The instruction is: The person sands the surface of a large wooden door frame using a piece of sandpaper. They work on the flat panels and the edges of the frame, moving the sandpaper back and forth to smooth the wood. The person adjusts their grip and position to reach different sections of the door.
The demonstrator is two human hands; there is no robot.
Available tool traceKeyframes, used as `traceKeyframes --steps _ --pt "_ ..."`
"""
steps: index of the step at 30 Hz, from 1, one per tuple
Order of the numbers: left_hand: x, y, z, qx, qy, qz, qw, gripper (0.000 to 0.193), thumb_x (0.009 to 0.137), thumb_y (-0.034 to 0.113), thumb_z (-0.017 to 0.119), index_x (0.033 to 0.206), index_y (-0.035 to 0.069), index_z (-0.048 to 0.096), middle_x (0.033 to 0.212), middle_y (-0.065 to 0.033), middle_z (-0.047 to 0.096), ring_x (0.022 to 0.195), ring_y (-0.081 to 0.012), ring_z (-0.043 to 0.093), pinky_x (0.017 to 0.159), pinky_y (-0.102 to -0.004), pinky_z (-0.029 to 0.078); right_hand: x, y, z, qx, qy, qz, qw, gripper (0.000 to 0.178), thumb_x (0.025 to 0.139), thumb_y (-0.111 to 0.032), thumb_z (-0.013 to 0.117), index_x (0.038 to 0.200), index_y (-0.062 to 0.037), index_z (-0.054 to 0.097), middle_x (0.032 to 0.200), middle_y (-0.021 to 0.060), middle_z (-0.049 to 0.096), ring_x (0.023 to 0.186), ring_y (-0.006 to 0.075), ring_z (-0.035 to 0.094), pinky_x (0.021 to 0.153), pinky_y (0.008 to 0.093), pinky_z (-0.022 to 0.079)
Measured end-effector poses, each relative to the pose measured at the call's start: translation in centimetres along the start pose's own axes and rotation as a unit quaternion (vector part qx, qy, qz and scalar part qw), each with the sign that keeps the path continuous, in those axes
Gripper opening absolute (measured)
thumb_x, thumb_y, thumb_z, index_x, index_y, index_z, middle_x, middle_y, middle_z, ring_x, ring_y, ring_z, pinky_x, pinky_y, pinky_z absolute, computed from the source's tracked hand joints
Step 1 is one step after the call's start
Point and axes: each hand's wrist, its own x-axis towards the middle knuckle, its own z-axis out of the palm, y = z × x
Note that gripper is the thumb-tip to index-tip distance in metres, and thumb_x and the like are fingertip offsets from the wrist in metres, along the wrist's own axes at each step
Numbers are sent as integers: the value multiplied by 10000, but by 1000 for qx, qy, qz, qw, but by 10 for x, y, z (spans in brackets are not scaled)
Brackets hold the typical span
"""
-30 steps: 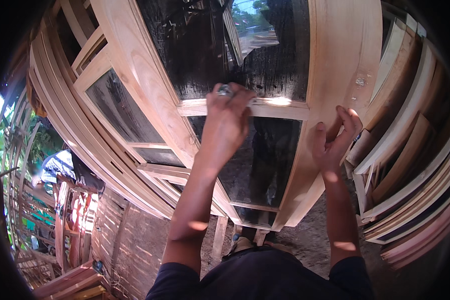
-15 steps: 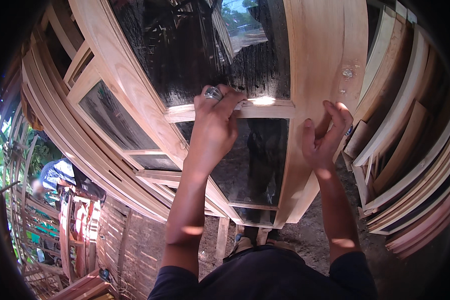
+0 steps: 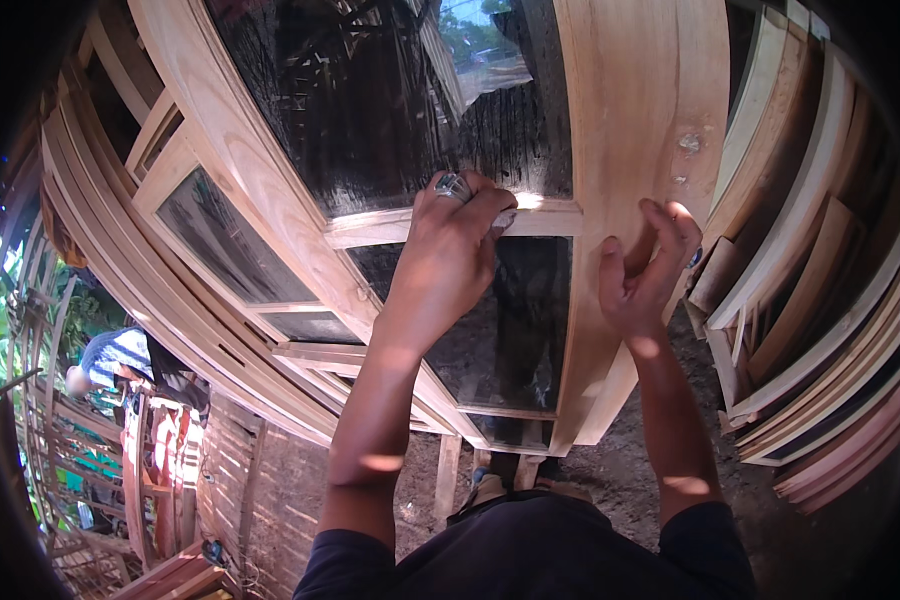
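Note:
A tall wooden door frame [image 3: 650, 120] with dark glass panes [image 3: 400, 110] leans upright in front of me. My left hand [image 3: 450, 250], with a ring on one finger, is curled over the horizontal crossbar [image 3: 370, 228] between two panes. It pinches a small pale thing [image 3: 505, 217] against the wood; I cannot make out what it is. My right hand [image 3: 640, 275] rests against the frame's right upright, fingers bent and apart, holding nothing that I can see. A small blue spot [image 3: 696, 258] shows just past its fingertips.
More glazed wooden frames [image 3: 220, 250] lean in a stack on the left. Bare wooden frames and boards [image 3: 820, 280] are stacked on edge at the right. Dirt floor [image 3: 630, 470] lies below, with my foot [image 3: 485, 487] near the frame's base. A person [image 3: 115, 360] crouches far left.
Both hands sit a little lower in the view, still on the same crossbar and upright. My right hand's fingers have spread slightly.

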Motion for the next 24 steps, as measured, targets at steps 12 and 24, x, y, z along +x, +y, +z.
traceKeyframes --steps 12,24 --pt "9 -1 17 -22 21 36 999 353 719 -161 544 1009 -2 667 980 -156 656 845 -360 630 772 -432 500 -4 9 4 51 26 13 998 571 796 -71 672 1334 -23 484 1245 193 387 1133 334 457 969 409 412" --pt "7 3 15 -17 12 31 999 377 699 -155 544 1013 15 663 976 -150 645 847 -360 634 763 -422 495 -3 2 1 99 -14 20 995 539 888 -2 591 1382 45 380 1332 179 292 1271 289 393 1098 361 380"
